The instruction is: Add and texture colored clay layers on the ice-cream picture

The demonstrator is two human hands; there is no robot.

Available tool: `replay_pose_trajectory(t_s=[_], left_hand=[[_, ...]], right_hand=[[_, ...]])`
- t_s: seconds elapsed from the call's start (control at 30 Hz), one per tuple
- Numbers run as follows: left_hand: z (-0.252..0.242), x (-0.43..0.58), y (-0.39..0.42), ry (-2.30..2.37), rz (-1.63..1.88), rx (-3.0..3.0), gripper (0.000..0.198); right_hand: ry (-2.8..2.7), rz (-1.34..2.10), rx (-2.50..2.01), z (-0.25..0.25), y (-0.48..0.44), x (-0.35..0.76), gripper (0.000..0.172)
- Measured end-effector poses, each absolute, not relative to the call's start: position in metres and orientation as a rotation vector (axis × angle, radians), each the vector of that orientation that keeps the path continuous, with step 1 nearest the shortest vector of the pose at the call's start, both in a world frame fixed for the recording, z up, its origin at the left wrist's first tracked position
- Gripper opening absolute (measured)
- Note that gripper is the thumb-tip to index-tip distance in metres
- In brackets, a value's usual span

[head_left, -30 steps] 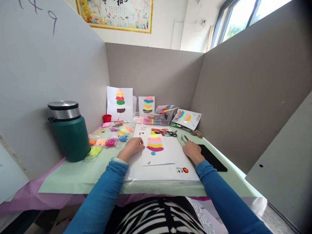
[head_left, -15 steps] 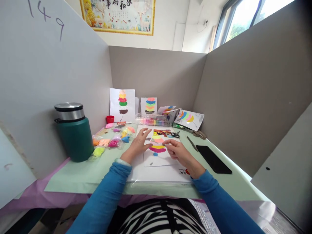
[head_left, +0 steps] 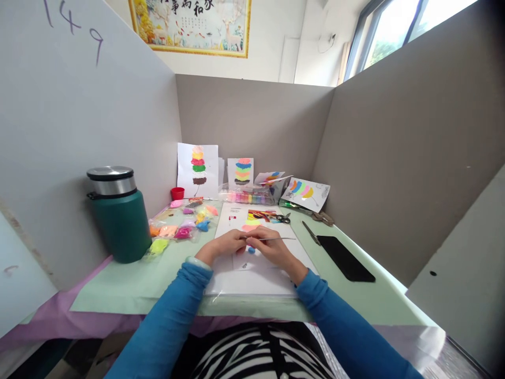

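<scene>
My right hand (head_left: 272, 247) is closed round a thin metal tool (head_left: 282, 238), which lies nearly level and sticks out to the right past the fingers. Against it, fingertips meeting, is my left hand (head_left: 226, 245), its fingers drawn together round the tool's left end. Whatever the left fingers hold is hidden. Both hands are over a white sheet (head_left: 240, 261) bearing coloured clay bands. Above the hands a pink band (head_left: 251, 227) still shows, and a blue clay dot (head_left: 251, 250) is visible just below them. The hands cover the rest of the bands.
Black scissors (head_left: 283, 218) lie behind the hands. Bagged coloured clay (head_left: 183, 231) and a green flask (head_left: 125, 223) stand on the left. To the right are a knife (head_left: 311, 233) and a black phone-like slab (head_left: 346, 258). Clay pictures (head_left: 198, 171) lean at the back.
My hands have come together; the left fingers, spread before, have closed. My right hand has moved left with the thin metal tool, and the hands now cover the lower clay bands.
</scene>
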State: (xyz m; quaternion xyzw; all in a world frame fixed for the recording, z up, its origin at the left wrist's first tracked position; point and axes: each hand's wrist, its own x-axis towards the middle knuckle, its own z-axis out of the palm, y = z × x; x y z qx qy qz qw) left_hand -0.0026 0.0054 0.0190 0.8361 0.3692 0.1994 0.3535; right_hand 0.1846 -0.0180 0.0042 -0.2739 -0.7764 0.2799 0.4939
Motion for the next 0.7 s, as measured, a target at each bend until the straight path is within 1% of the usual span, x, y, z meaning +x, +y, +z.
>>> replay_pose_trajectory(t_s=[0.07, 0.13, 0.2, 0.27, 0.37, 0.47, 0.5, 0.57, 0.6, 0.63, 0.7], left_hand=[[0.020, -0.006, 0.008, 0.930, 0.611, 2.147, 0.031], [0.021, -0.009, 0.009, 0.957, 0.661, 2.121, 0.041], [0.021, -0.010, 0.009, 0.998, 0.641, 2.106, 0.053], [0.020, -0.008, 0.008, 1.002, 0.599, 2.094, 0.058], [0.021, -0.004, 0.006, 0.988, 0.579, 2.089, 0.057], [0.021, -0.006, 0.009, 1.076, 0.718, 2.156, 0.053], [0.020, -0.007, 0.011, 1.143, 0.790, 2.196, 0.049], [0.015, -0.012, 0.016, 1.341, 0.827, 2.330, 0.034], [0.012, -0.014, 0.019, 1.444, 0.787, 2.414, 0.030], [0.008, -0.015, 0.022, 1.570, 0.711, 2.470, 0.030], [0.001, -0.017, 0.026, 1.781, 0.500, 2.485, 0.035]], right_hand=[[-1.848, 0.605, -0.674, 0.000, -0.014, 0.186, 0.025], [-1.762, 0.620, -0.751, -0.003, -0.010, 0.191, 0.027], [-1.716, 0.649, -0.829, -0.006, -0.007, 0.195, 0.029], [-1.741, 0.652, -0.843, -0.009, -0.006, 0.195, 0.029], [-1.820, 0.659, -0.790, -0.011, -0.007, 0.190, 0.026], [-1.682, 0.714, -0.850, -0.009, -0.006, 0.192, 0.026], [-1.598, 0.749, -0.882, -0.009, -0.005, 0.195, 0.026], [-1.490, 0.844, -0.926, -0.009, -0.003, 0.203, 0.025], [-1.480, 0.881, -0.950, -0.009, -0.003, 0.208, 0.023], [-1.477, 0.897, -0.974, -0.009, -0.004, 0.212, 0.022], [-1.498, 0.909, -1.014, -0.009, -0.007, 0.218, 0.023]])
